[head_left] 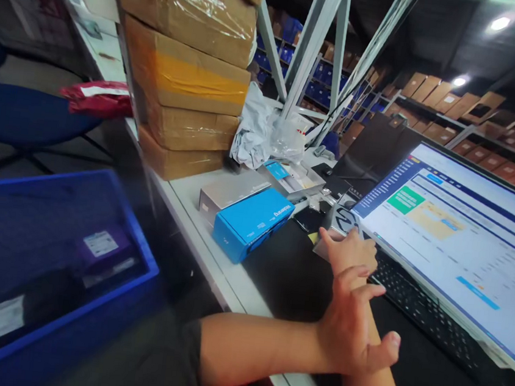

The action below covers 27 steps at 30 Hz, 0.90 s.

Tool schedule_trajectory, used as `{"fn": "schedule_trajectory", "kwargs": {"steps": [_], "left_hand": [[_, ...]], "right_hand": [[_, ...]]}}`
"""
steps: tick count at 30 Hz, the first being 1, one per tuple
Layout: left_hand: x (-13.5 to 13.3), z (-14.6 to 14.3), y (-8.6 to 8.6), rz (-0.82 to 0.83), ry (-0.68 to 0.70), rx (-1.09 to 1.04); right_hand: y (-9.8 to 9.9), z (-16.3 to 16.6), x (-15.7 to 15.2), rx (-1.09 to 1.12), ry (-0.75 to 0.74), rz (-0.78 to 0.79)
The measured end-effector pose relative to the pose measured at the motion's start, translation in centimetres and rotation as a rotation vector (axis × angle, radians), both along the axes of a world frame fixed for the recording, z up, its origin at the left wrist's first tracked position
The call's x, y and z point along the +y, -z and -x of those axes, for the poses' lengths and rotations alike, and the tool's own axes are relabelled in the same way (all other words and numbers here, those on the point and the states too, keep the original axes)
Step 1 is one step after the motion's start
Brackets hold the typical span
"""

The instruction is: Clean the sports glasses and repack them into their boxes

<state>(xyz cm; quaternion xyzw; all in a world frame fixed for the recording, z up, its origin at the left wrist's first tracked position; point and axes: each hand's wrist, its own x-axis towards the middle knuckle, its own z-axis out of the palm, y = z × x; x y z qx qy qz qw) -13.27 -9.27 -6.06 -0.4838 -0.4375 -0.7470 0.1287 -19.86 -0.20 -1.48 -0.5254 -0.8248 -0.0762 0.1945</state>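
Note:
My left hand is raised in front of me, fingers spread and holding nothing. It crosses over my right forearm. Farther out, my right hand reaches to a small grey box with a black logo. Its thumb and forefinger are spread apart over the near part of this box; whether they touch it I cannot tell. The other fingers of that hand are partly hidden. Left of it, a blue box with white lettering lies against a grey box. An open grey tray lies behind them.
A monitor and black keyboard stand at the right. Stacked taped cartons rise at the table's far left, beside crumpled plastic. A blue bin holding packages stands at left, below a blue chair.

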Motion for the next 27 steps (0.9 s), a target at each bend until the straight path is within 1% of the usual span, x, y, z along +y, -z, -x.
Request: {"fn": "schedule_trajectory", "kwargs": {"steps": [3, 7, 9, 12, 13, 14, 15, 16, 17, 18, 19, 20, 21, 22, 23, 24, 26, 27], "left_hand": [[-0.1, -0.2, 0.3, 0.001, 0.004, 0.081], [0.2, 0.0, 0.6, 0.016, -0.027, 0.12], [0.3, 0.4, 0.2, 0.019, -0.034, 0.135], [-0.5, 1.5, -1.2, 0.065, -0.056, 0.179], [-1.2, 2.2, -1.7, 0.094, -0.089, 0.209], [-2.1, 3.1, -2.2, 0.131, -0.151, 0.244], [-3.2, 4.2, -2.4, 0.163, -0.248, 0.281], [-4.6, 5.6, -2.5, 0.179, -0.382, 0.307], [-6.0, 7.1, -2.2, 0.193, -0.576, 0.272], [-7.5, 8.7, -1.8, 0.206, -0.763, 0.184], [-9.0, 10.3, -1.1, 0.242, -0.898, 0.103], [-10.3, 12.0, -0.2, 0.291, -1.004, 0.04], [-11.5, 13.5, 0.8, 0.356, -1.08, -0.025], [-12.4, 14.8, 1.8, 0.439, -1.101, -0.098], [-13.0, 15.9, 2.8, 0.53, -1.061, -0.152], [-13.4, 16.7, 3.7, 0.617, -1.003, -0.199], [-13.5, 17.5, 4.9, 0.713, -0.939, -0.256], [-13.3, 17.4, 5.2, 0.724, -0.942, -0.271]], "right_hand": [[0.9, 0.9, -0.7, -0.043, -0.073, -0.003], [2.0, 1.9, -0.8, -0.097, -0.154, 0.027], [2.0, 1.8, -0.2, -0.118, -0.17, 0.049], [1.1, 0.8, 0.8, -0.16, -0.213, 0.101], [0.7, 0.0, 1.1, -0.175, -0.244, 0.119], [0.3, -1.0, 1.2, -0.187, -0.279, 0.132], [0.0, -2.2, 1.3, -0.195, -0.315, 0.139], [-0.1, -3.7, 1.3, -0.202, -0.354, 0.14], [-0.1, -5.3, 1.4, -0.203, -0.388, 0.141], [0.3, -7.1, 1.4, -0.202, -0.429, 0.148], [0.9, -9.0, 1.5, -0.209, -0.486, 0.173], [1.8, -10.8, 1.7, -0.191, -0.589, 0.242], [2.8, -12.5, 1.9, -0.163, -0.709, 0.351], [3.9, -14.1, 2.1, -0.133, -0.821, 0.473], [5.0, -15.5, 2.4, -0.088, -0.892, 0.568], [6.0, -16.6, 2.5, -0.037, -0.929, 0.614], [7.5, -18.2, 2.6, 0.04, -0.945, 0.631], [7.9, -18.7, 2.6, 0.068, -0.941, 0.618]]}}
